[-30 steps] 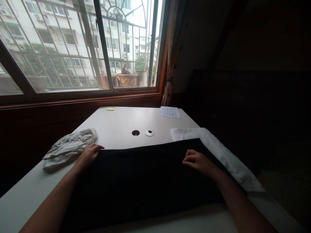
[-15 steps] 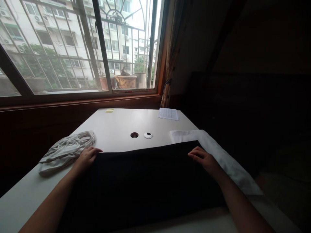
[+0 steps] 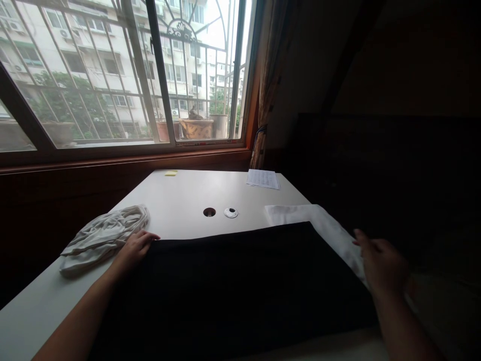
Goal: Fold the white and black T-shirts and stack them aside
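Right hand (image 3: 385,265) has swung outward beyond the black cloth (image 3: 233,291); blurred, grip unclear. Cloth spread on surface (image 3: 180,200); left hand (image 3: 136,246) at far-left corner, probably steadying it (pinching or pressing, can't tell).

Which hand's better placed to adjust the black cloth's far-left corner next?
Probably the left hand: it's right at that corner of the black cloth. The right hand is out past the opposite edge, by the white cloth.
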Action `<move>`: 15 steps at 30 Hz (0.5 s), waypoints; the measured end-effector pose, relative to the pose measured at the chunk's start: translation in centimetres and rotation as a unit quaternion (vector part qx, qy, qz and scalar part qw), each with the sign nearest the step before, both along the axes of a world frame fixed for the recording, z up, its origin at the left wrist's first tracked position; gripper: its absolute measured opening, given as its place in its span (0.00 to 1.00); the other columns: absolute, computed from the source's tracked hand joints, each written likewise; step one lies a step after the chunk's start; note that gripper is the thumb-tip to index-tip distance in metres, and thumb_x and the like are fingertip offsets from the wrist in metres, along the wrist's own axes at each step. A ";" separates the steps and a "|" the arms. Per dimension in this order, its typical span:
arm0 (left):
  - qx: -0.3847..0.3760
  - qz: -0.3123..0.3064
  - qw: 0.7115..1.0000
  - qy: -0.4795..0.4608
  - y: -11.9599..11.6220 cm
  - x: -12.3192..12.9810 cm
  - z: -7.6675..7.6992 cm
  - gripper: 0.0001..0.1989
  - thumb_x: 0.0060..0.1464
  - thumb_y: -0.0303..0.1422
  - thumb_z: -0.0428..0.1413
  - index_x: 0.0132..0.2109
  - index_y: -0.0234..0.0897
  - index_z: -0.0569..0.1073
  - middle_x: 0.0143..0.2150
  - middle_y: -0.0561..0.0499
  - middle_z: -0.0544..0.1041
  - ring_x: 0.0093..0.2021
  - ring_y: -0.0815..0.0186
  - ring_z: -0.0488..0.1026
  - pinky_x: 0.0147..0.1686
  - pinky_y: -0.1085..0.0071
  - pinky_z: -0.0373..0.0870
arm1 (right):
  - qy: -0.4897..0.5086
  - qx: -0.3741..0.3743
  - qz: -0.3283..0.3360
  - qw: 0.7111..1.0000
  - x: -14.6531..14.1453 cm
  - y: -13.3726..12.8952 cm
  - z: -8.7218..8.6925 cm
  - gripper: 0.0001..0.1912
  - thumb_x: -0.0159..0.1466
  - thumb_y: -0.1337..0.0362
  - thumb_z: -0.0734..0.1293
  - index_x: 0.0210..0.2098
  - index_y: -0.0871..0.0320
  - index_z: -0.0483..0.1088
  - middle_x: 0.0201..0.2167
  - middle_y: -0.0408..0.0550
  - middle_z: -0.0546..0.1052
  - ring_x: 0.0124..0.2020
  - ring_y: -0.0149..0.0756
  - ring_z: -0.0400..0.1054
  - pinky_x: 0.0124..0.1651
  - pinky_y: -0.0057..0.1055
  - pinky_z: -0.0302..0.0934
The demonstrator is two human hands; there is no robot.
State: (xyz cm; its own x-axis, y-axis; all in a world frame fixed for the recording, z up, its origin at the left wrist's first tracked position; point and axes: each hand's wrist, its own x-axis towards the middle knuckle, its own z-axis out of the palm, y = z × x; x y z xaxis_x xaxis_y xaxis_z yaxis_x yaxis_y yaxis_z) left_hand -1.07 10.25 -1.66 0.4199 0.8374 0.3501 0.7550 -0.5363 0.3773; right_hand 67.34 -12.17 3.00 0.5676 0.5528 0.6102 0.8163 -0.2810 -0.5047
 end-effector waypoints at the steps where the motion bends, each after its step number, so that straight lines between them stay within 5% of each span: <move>1: 0.001 -0.002 1.000 0.000 0.0 0.0 0.0 0.17 0.63 0.37 0.48 0.46 0.42 0.80 0.44 0.46 0.78 0.47 0.54 0.73 0.53 0.55 0.71 | 0.006 0.004 -0.005 1.000 -0.7 0.6 0.0 0.31 0.67 0.39 0.57 0.37 0.56 0.79 0.32 0.60 0.78 0.37 0.56 0.72 0.44 0.49 0.63; 5: 0.002 -0.006 1.000 -0.002 -0.1 0.0 0.1 0.16 0.63 0.37 0.48 0.46 0.42 0.80 0.44 0.46 0.78 0.47 0.54 0.73 0.52 0.55 0.71 | 0.045 -0.027 0.081 0.995 -2.0 2.6 -0.9 0.31 0.64 0.45 0.63 0.62 0.54 0.69 0.41 0.51 0.81 0.41 0.48 0.76 0.47 0.42 0.67; 10: 0.019 0.009 1.000 0.004 -0.6 0.4 0.2 0.17 0.65 0.38 0.47 0.48 0.43 0.80 0.44 0.47 0.78 0.47 0.54 0.73 0.52 0.54 0.71 | -0.020 -0.145 0.122 0.982 -0.7 3.5 -3.6 0.29 0.64 0.44 0.60 0.52 0.55 0.77 0.49 0.56 0.78 0.50 0.53 0.73 0.55 0.47 0.66; 15: 0.072 0.011 0.997 0.027 -2.0 1.2 1.5 0.19 0.68 0.45 0.48 0.57 0.48 0.76 0.50 0.47 0.78 0.52 0.54 0.72 0.57 0.51 0.70 | -0.023 -0.193 0.105 0.975 0.1 3.7 -4.7 0.34 0.65 0.43 0.59 0.61 0.57 0.70 0.51 0.58 0.75 0.52 0.54 0.72 0.55 0.47 0.66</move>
State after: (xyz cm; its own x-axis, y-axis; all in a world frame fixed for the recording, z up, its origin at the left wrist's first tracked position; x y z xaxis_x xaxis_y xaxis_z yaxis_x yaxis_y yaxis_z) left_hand 0.14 8.28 -0.18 0.4230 0.7898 0.4441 0.7849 -0.5643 0.2559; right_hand 67.40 -8.42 -1.73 0.3934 0.8476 0.3562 0.8959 -0.2663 -0.3556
